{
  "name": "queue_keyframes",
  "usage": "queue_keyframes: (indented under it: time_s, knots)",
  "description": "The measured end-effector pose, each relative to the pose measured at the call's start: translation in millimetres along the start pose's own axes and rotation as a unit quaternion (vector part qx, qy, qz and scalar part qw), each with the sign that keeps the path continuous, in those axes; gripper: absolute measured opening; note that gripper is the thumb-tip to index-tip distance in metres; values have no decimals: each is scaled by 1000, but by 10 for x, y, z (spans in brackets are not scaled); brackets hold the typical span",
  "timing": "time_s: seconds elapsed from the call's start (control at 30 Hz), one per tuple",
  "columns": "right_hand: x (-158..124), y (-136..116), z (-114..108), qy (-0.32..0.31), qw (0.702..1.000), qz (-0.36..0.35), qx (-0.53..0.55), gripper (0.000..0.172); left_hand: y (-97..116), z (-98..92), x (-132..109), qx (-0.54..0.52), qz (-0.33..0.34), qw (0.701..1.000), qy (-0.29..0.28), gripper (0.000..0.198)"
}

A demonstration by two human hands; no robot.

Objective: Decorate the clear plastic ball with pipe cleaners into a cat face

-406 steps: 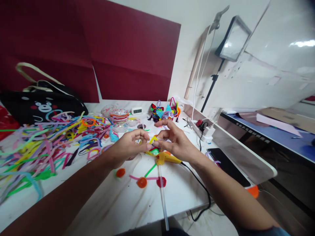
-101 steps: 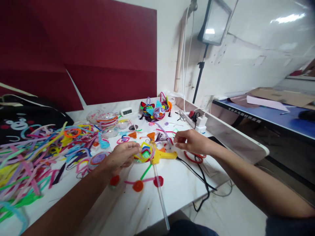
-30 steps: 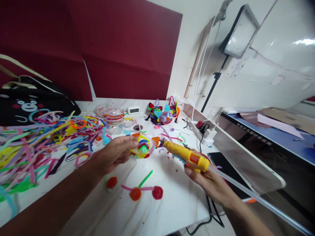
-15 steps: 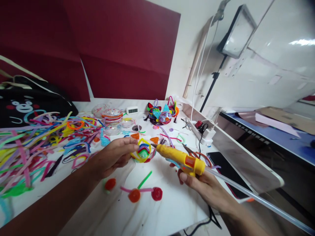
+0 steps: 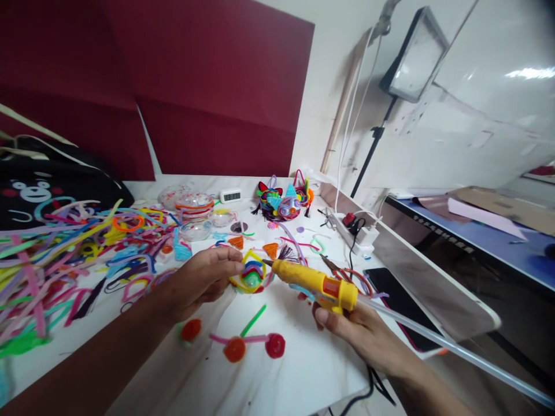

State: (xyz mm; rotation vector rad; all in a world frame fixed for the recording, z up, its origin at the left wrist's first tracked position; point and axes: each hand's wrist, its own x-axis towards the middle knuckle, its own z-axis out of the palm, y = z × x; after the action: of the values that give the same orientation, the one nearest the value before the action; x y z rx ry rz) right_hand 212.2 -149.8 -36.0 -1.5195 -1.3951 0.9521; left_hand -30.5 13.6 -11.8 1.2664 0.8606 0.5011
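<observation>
White table [image 5: 303, 370]: glue gun [image 5: 312, 281] points leftward at craft [image 5: 250, 276]

- The white marbled surface [image 5: 303, 358] carries a loose heap of coloured pipe cleaners [image 5: 65, 248] across its left half.
- A black bear-face bag [image 5: 39, 190] sits at the far left edge, behind the heap.
- Clear bowls [image 5: 193, 203] and a small white clock [image 5: 230, 196] stand near the back.
- A bright pipe-cleaner figure [image 5: 281, 203] is just right of the clock.
- A white power strip [image 5: 361, 236] and a black phone [image 5: 392, 284] lie along the right edge.
- A pink stem with red and orange discs [image 5: 249, 344] lies near the front.
</observation>
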Motion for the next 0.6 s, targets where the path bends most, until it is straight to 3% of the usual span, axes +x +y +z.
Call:
queue_keyframes:
  time_s: [0.2, 0.6]
  knots:
    - [-12, -5, -18, -44, 998, 36, 31, 42, 1, 4, 9, 4, -7, 1000, 3, 25]
    - [-38, 31, -69, -40, 998, 40, 14, 37, -16, 26, 23, 14, -10, 1000, 16, 24]
